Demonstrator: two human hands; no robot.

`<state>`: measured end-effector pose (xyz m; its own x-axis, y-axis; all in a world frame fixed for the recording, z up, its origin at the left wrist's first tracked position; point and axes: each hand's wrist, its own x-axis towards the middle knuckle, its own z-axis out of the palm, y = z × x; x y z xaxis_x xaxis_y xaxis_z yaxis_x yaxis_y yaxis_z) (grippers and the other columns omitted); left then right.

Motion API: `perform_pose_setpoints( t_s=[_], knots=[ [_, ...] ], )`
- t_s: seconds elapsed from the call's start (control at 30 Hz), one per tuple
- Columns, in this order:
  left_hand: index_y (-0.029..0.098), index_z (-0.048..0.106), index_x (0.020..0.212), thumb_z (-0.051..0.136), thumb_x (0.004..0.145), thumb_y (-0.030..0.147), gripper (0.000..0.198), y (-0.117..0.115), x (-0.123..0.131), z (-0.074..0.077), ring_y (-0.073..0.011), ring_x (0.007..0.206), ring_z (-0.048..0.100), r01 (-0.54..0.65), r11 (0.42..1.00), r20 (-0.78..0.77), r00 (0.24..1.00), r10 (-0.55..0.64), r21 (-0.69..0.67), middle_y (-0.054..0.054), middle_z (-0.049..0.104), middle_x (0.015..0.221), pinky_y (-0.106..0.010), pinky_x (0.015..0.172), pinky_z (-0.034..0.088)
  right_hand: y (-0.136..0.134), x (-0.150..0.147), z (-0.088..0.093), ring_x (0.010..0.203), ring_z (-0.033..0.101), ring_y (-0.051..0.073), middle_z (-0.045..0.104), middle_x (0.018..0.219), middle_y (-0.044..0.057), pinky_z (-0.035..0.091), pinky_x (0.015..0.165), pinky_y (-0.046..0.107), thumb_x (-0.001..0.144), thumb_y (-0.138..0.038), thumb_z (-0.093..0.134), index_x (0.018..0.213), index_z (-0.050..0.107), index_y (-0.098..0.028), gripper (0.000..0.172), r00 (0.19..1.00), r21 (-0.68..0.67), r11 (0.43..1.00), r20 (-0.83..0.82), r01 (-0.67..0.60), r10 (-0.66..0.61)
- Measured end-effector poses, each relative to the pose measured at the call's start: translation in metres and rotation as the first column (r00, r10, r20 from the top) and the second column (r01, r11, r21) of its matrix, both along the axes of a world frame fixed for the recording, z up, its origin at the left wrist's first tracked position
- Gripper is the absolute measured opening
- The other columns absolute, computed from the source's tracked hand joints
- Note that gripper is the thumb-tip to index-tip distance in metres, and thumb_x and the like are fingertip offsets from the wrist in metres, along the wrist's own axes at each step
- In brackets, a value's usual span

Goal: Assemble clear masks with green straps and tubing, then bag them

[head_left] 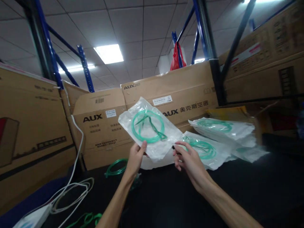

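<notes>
My left hand pinches the lower edge of a clear plastic pouch and holds it up in front of me. A coil of green tubing shows through the pouch. My right hand hovers just right of the pouch's lower corner, fingers curled and apart, holding nothing. Behind it lie more sealed pouches of green tubing in a loose stack on the black table.
Brown AUX cardboard boxes wall the back and left. A loose green tube coil lies on the table behind my left wrist. White cable and more green tubing sit at lower left. Blue shelving posts rise behind.
</notes>
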<state>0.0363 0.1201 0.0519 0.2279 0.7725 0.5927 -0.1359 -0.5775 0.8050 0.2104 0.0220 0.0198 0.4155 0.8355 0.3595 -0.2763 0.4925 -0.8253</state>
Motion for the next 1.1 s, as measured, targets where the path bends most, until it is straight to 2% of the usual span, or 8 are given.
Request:
perform_pose_setpoints(
  t_s=[0.17,0.37,0.57,0.67,0.77,0.9,1.0,1.1],
  knots=[
    [0.014,0.069,0.086,0.080,0.073,0.058,0.047,-0.003,0.002,-0.004,-0.0125,0.062,0.054,0.039,0.999,0.028,0.999,-0.039,-0.015,-0.002,0.065,0.078,-0.020,0.047,0.047,-0.009,0.006,-0.004,0.049,0.058,0.010,0.062,0.068,-0.001,0.049,0.043,0.022,0.072,-0.054,0.083,0.076,0.059,-0.017,0.044,0.998,-0.071,0.997,0.060,-0.016,0.020],
    [0.016,0.072,0.094,0.081,0.075,0.048,0.038,0.000,-0.001,-0.008,-0.0117,0.064,0.054,0.092,0.994,0.050,0.995,-0.089,-0.055,-0.003,0.065,0.083,-0.016,0.043,0.045,-0.006,0.009,-0.010,0.047,0.062,0.014,0.064,0.057,0.003,0.053,0.043,0.022,0.073,-0.048,0.086,0.072,0.068,-0.013,0.040,0.990,-0.186,0.982,0.135,-0.008,0.034],
    [0.015,0.074,0.096,0.082,0.078,0.041,0.032,-0.001,0.002,-0.009,-0.0140,0.070,0.060,0.125,0.989,0.080,0.990,-0.119,-0.082,-0.007,0.071,0.090,-0.016,0.043,0.044,-0.006,0.008,-0.008,0.054,0.068,0.016,0.073,0.068,0.009,0.055,0.047,0.023,0.076,-0.044,0.085,0.076,0.075,-0.010,0.035,0.978,-0.092,0.985,0.163,0.149,-0.133],
    [0.014,0.074,0.097,0.083,0.078,0.040,0.033,-0.001,0.003,-0.010,-0.0149,0.070,0.061,0.139,0.986,0.088,0.987,-0.132,-0.087,-0.008,0.073,0.093,-0.017,0.042,0.044,-0.007,0.005,-0.007,0.066,0.076,0.021,0.079,0.080,0.014,0.061,0.058,0.028,0.082,-0.036,0.078,0.088,0.077,-0.010,0.026,0.983,-0.125,0.982,0.137,0.139,-0.122],
    [0.014,0.074,0.096,0.082,0.079,0.039,0.031,0.001,0.003,-0.011,-0.0137,0.067,0.059,0.147,0.985,0.089,0.986,-0.139,-0.089,-0.008,0.072,0.090,-0.017,0.042,0.044,-0.005,0.005,-0.010,0.073,0.076,0.019,0.080,0.090,0.012,0.060,0.062,0.027,0.085,-0.027,0.070,0.106,0.076,-0.013,0.026,0.977,-0.097,0.982,0.158,0.162,-0.145],
    [0.015,0.073,0.095,0.079,0.082,0.039,0.028,0.005,0.001,-0.013,-0.0116,0.064,0.057,0.146,0.985,0.104,0.985,-0.137,-0.094,-0.006,0.070,0.085,-0.016,0.042,0.042,-0.001,0.007,-0.015,0.070,0.070,0.013,0.078,0.093,0.006,0.059,0.065,0.025,0.079,-0.024,0.075,0.105,0.079,-0.017,0.028,0.948,0.047,0.966,0.185,0.254,-0.259],
    [0.016,0.072,0.096,0.078,0.082,0.042,0.029,0.008,0.000,-0.015,-0.0112,0.063,0.056,0.164,0.981,0.120,0.981,-0.151,-0.105,-0.005,0.069,0.083,-0.017,0.042,0.040,-0.002,0.005,-0.012,0.082,0.072,0.016,0.077,0.103,0.007,0.062,0.078,0.032,0.075,-0.028,0.083,0.101,0.081,-0.017,0.028,0.966,0.078,0.972,0.120,0.221,-0.230],
    [0.017,0.072,0.095,0.079,0.081,0.046,0.033,0.009,0.000,-0.017,-0.0110,0.062,0.056,0.207,0.972,0.123,0.973,-0.193,-0.115,-0.004,0.069,0.082,-0.018,0.042,0.040,-0.006,0.001,-0.007,0.092,0.072,0.019,0.075,0.113,0.007,0.062,0.090,0.035,0.071,-0.028,0.087,0.098,0.080,-0.019,0.029,0.993,0.049,0.993,0.046,0.107,-0.109]
  ],
)
